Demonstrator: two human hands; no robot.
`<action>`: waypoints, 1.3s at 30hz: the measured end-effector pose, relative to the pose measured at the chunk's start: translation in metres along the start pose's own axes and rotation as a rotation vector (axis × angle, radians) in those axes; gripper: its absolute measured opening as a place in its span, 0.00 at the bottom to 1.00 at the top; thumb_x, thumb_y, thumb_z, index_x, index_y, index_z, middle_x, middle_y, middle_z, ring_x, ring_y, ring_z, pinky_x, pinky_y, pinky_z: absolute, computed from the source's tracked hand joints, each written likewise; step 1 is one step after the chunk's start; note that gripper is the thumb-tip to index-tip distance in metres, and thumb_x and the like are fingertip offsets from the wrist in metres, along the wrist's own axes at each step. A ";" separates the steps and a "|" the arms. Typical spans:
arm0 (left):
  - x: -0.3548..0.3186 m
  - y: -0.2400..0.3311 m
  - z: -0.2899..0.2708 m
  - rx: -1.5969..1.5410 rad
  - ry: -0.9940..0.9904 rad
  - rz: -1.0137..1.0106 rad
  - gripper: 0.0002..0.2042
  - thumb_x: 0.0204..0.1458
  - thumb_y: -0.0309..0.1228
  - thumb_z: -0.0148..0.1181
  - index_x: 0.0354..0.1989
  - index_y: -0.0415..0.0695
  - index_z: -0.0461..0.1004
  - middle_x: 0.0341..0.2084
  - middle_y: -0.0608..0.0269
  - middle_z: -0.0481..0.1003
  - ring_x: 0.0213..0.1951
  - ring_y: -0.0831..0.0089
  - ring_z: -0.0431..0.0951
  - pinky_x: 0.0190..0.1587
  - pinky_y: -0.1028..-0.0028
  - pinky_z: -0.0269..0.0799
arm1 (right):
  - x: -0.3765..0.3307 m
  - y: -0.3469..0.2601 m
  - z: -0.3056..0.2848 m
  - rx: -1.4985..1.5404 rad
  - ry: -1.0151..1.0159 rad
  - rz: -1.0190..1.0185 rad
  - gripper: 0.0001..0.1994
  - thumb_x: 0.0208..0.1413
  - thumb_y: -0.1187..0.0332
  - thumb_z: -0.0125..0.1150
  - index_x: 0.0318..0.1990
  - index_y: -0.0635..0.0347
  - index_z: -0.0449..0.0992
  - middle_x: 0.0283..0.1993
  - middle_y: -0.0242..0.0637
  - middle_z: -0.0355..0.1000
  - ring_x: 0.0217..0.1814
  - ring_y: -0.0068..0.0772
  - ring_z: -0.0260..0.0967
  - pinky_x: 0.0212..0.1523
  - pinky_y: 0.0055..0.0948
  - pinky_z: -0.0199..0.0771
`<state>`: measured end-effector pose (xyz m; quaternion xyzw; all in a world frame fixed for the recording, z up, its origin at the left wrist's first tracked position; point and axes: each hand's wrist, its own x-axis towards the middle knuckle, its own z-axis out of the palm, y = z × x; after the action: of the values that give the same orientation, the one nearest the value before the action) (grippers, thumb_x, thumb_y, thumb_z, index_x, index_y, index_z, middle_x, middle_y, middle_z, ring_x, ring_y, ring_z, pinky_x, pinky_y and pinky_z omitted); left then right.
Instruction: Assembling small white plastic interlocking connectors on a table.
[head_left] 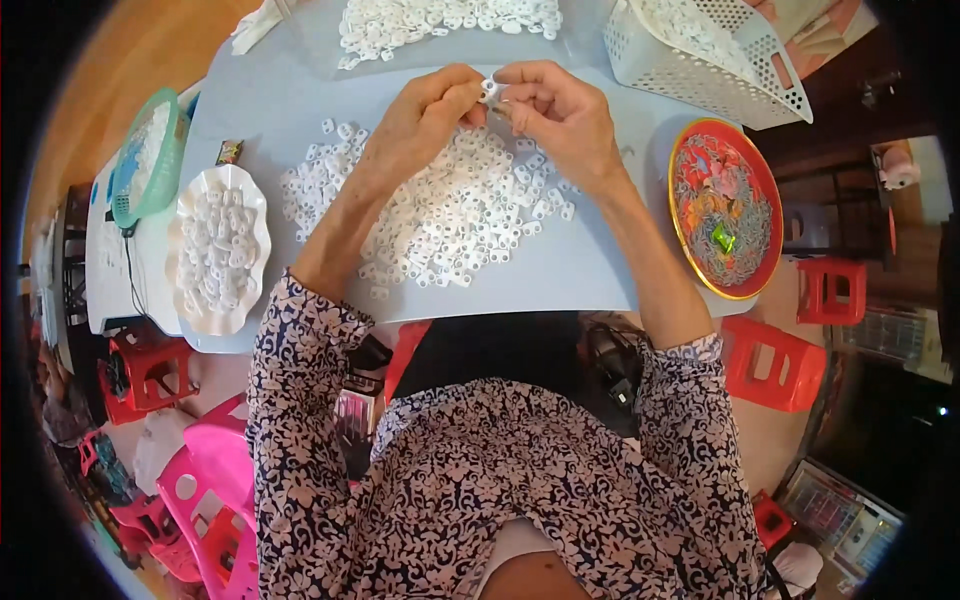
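Over the far middle of the table, my left hand (432, 118) and my right hand (566, 118) meet fingertip to fingertip. Pinched between them is a small white plastic piece (489, 90) with dark round holes. Whether the right fingers also hold some smaller part is hidden. Beneath my forearms spreads a loose heap of similar white plastic pieces (450, 210). To the right of the heap, a red oval tray (748, 150) with a gold rim holds many small grey metal-looking parts (745, 260) and a green wrapped packet (724, 237).
A scalloped white dish (182, 250) full of white pieces stands at left, beside a small wrapper (229, 152). Farther left is a green basket (172, 160). A clear bin (315, 45) and a perforated white basket (690, 85) line the far side. Red stools (775, 365) stand below.
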<state>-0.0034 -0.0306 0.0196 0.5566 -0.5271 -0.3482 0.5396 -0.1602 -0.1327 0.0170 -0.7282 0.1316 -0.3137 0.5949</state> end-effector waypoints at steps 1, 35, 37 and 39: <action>0.000 0.000 0.000 0.017 -0.002 0.006 0.13 0.59 0.34 0.44 0.34 0.37 0.71 0.23 0.66 0.71 0.30 0.79 0.68 0.38 0.78 0.65 | 0.000 0.000 0.000 0.002 -0.001 0.002 0.12 0.52 0.79 0.55 0.46 0.66 0.71 0.31 0.31 0.72 0.28 0.13 0.65 0.29 0.15 0.67; -0.004 -0.004 0.009 0.010 -0.033 0.056 0.15 0.60 0.35 0.42 0.26 0.38 0.67 0.20 0.67 0.67 0.25 0.79 0.63 0.31 0.77 0.62 | -0.001 0.000 0.004 0.019 0.033 -0.022 0.12 0.53 0.78 0.56 0.45 0.66 0.72 0.30 0.29 0.72 0.28 0.13 0.66 0.30 0.15 0.68; -0.003 -0.003 0.007 0.035 0.009 0.008 0.15 0.58 0.35 0.42 0.25 0.38 0.66 0.18 0.67 0.65 0.25 0.79 0.63 0.30 0.76 0.61 | -0.001 0.000 0.003 0.018 0.009 -0.013 0.12 0.53 0.78 0.56 0.46 0.66 0.72 0.29 0.30 0.72 0.28 0.13 0.66 0.30 0.16 0.68; -0.004 -0.001 0.008 0.026 0.024 -0.026 0.15 0.58 0.34 0.42 0.24 0.38 0.66 0.18 0.67 0.65 0.25 0.79 0.63 0.30 0.76 0.61 | -0.002 0.001 0.003 0.020 -0.023 0.006 0.13 0.55 0.78 0.56 0.49 0.66 0.71 0.30 0.27 0.69 0.31 0.14 0.64 0.33 0.14 0.68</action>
<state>-0.0119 -0.0291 0.0165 0.5745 -0.5177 -0.3418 0.5340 -0.1599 -0.1295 0.0155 -0.7253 0.1236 -0.3050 0.6046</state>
